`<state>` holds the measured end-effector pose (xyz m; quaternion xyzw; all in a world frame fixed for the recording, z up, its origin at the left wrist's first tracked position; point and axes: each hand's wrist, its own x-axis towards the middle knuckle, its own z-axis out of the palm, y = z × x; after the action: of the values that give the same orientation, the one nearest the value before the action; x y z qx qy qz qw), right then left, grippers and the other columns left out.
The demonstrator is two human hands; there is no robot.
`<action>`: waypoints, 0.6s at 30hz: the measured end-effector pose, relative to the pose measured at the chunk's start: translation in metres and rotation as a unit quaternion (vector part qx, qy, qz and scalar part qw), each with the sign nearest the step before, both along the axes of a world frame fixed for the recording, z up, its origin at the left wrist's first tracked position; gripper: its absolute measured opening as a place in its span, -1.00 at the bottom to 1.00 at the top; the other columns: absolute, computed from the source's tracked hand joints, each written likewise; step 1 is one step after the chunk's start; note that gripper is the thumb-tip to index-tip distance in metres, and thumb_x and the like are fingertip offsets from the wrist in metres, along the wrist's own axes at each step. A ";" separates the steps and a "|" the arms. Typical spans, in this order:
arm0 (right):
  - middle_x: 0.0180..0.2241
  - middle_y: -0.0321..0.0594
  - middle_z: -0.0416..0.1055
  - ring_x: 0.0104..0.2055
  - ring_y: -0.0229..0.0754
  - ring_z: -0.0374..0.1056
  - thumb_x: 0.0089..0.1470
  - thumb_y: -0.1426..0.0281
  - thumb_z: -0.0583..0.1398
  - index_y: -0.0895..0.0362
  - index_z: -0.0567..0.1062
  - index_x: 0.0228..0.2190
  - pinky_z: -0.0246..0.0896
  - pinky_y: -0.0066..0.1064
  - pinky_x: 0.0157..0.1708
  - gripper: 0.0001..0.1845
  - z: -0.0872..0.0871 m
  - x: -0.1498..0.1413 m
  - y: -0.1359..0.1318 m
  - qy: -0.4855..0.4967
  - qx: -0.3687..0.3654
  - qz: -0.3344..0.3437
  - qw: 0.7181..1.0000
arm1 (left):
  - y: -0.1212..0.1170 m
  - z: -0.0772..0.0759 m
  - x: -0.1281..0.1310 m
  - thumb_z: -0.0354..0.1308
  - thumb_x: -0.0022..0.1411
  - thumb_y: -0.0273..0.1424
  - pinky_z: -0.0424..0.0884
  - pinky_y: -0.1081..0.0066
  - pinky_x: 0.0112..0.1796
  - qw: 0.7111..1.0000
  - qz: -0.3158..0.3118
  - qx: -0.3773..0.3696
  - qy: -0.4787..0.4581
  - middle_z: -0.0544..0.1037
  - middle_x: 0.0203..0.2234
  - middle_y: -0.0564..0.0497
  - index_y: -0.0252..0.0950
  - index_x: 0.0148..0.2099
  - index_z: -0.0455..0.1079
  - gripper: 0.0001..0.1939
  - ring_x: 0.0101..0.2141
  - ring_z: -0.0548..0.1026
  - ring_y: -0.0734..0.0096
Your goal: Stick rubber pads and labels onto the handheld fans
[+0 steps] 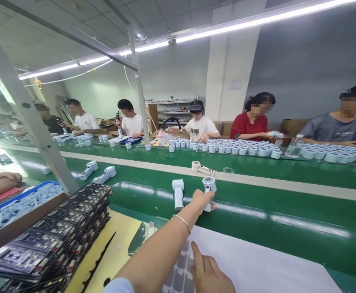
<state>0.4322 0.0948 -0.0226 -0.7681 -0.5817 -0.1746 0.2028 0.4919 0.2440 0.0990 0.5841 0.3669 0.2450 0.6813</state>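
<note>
My left hand (200, 201) reaches out over the green conveyor belt (287, 211) and is closed round the handle of a small white hand-held fan (209, 185), whose round head points away from me. A thin bracelet sits on that wrist. My right hand (210, 274) lies low at the frame's bottom edge on a white sheet (257, 264) carrying grey stickers (178, 276), thumb stretched out, holding nothing. A second white fan (178, 194) lies on the belt just left of my left hand.
More fans (88, 170) lie further along the belt. A cardboard box with stacked dark circuit panels (59, 236) stands at my left, beside a slanted metal post (28, 118). Several people work across the belt behind rows of white round parts (242, 149).
</note>
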 end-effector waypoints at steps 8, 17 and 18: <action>-0.40 -0.29 0.59 -0.34 -0.06 0.55 0.05 0.41 0.14 0.04 0.38 0.03 0.38 -0.33 -0.36 -0.55 0.041 0.033 0.000 0.466 -0.019 0.068 0.882 | -0.074 0.038 -0.115 -0.11 0.40 -0.16 0.34 0.44 -0.61 0.977 0.032 -0.156 -0.143 0.49 -0.54 -0.02 -0.41 -0.21 0.44 -0.56 -0.67 0.38 0.50; -0.49 -0.34 0.48 0.03 0.09 0.47 -0.14 0.20 0.36 0.05 0.32 -0.06 0.39 -0.31 -0.26 -0.40 0.113 -0.031 -0.074 0.716 0.101 0.107 0.682 | -0.133 0.018 -0.213 0.10 0.33 -0.52 0.38 0.59 -0.65 0.872 0.269 -0.370 -0.176 0.46 -0.65 0.01 -0.51 -0.23 0.45 -0.86 -0.72 0.41 0.55; -0.50 -0.33 0.48 0.07 0.10 0.46 -0.16 0.24 0.37 0.06 0.34 -0.08 0.40 -0.31 -0.24 -0.41 0.118 -0.043 -0.080 0.731 0.085 0.124 0.666 | -0.136 0.018 -0.215 0.07 0.35 -0.52 0.36 0.64 -0.65 0.864 0.275 -0.381 -0.179 0.44 -0.66 0.06 -0.48 -0.24 0.43 -0.86 -0.72 0.39 0.61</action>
<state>0.3892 0.0152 0.0955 -0.5499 -0.3194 0.4205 0.6471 0.2767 0.1082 0.1170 0.1008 0.4494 0.3643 0.8094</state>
